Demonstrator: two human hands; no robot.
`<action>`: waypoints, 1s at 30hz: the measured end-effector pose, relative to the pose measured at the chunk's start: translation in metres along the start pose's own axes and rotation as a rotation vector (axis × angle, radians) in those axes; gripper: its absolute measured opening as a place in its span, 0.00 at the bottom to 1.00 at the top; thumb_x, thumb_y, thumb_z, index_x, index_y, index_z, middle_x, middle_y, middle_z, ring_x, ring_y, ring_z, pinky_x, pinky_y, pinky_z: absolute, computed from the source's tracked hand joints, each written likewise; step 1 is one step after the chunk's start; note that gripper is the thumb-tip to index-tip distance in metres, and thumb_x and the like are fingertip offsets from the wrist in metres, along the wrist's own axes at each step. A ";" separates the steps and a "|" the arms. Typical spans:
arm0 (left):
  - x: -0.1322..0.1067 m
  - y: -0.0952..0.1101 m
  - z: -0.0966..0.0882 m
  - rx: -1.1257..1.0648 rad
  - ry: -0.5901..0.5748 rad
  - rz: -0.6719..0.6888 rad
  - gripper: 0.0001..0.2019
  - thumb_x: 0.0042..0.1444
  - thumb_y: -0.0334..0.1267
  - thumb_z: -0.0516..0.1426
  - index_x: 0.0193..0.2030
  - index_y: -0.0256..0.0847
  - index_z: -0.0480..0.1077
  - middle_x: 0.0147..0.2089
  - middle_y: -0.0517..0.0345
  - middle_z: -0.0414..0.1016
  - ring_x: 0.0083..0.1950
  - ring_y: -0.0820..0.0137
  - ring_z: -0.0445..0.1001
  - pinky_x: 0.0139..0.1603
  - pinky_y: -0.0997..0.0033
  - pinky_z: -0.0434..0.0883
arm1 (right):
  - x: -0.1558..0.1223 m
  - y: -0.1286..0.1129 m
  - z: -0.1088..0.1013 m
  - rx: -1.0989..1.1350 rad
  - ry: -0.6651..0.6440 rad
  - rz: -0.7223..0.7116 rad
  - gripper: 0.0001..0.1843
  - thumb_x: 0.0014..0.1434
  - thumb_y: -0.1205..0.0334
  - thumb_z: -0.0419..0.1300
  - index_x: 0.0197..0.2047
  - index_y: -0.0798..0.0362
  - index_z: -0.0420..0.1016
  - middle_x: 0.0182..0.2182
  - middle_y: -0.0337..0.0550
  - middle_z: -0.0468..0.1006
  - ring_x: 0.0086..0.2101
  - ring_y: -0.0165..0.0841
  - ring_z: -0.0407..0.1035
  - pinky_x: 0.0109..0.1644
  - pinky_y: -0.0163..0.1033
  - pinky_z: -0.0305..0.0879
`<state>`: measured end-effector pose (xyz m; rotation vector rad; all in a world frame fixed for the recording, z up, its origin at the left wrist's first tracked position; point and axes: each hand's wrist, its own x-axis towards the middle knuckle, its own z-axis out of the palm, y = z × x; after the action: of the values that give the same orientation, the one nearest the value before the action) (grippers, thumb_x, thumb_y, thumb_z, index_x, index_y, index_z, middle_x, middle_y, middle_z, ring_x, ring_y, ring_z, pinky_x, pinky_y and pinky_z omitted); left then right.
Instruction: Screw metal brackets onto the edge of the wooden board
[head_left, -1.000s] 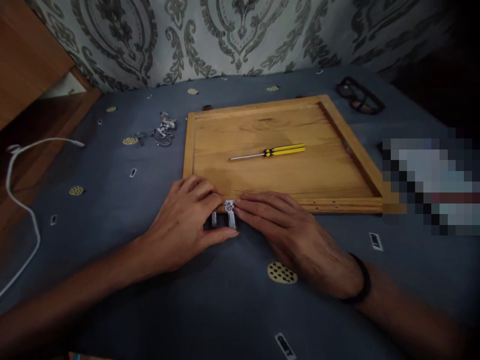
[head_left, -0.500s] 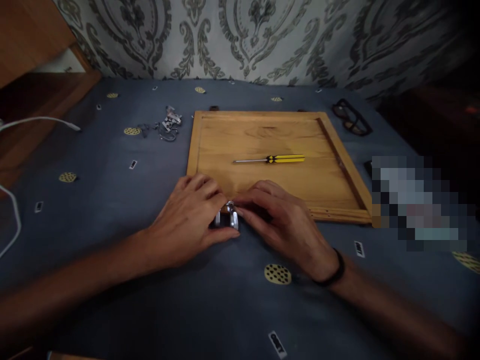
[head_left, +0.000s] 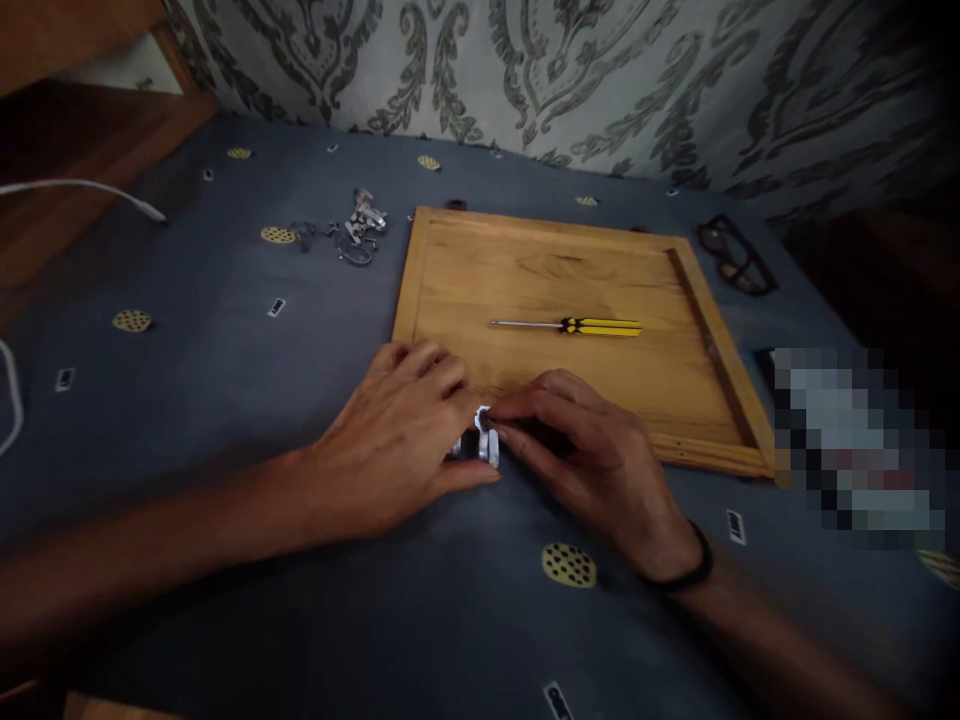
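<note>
A framed wooden panel (head_left: 712,458) lies on the blue patterned cloth, its near left corner under my hands. At that near edge is a shiny metal cabinet hinge (head_left: 491,447). My left hand (head_left: 405,430) grips the hinge, thumb along its near side and fingers over the panel's frame. From the right, my right hand (head_left: 585,440) meets the hinge with thumb and index finger pinched together. Whatever sits between those fingertips is too small and dark to name. A screwdriver (head_left: 600,327) with a yellow and black handle rests on the panel, its tip pointing left.
Several loose metal hinge parts (head_left: 364,225) lie in a pile beyond the panel's left side. Black-framed glasses (head_left: 736,256) rest at the back right. A blurred-out object (head_left: 855,450) lies right of the panel. A white cable (head_left: 97,185) runs in from the left.
The view has turned, so the panel and screwdriver appear farther right. Both hands stay at the hinge; the right fingertips have shifted slightly against it.
</note>
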<state>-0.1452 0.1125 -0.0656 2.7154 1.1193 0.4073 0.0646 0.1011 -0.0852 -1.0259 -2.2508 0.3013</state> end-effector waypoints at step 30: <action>0.001 0.001 -0.003 0.010 -0.027 -0.001 0.18 0.58 0.52 0.67 0.43 0.37 0.77 0.44 0.52 0.76 0.52 0.57 0.70 0.52 0.55 0.66 | -0.005 0.003 -0.001 0.141 -0.018 0.042 0.08 0.66 0.63 0.64 0.49 0.51 0.77 0.34 0.41 0.79 0.35 0.33 0.76 0.35 0.36 0.72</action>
<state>-0.1445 0.1122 -0.0627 2.7205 1.1186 0.3651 0.0699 0.0990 -0.0878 -1.0006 -2.1914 0.4824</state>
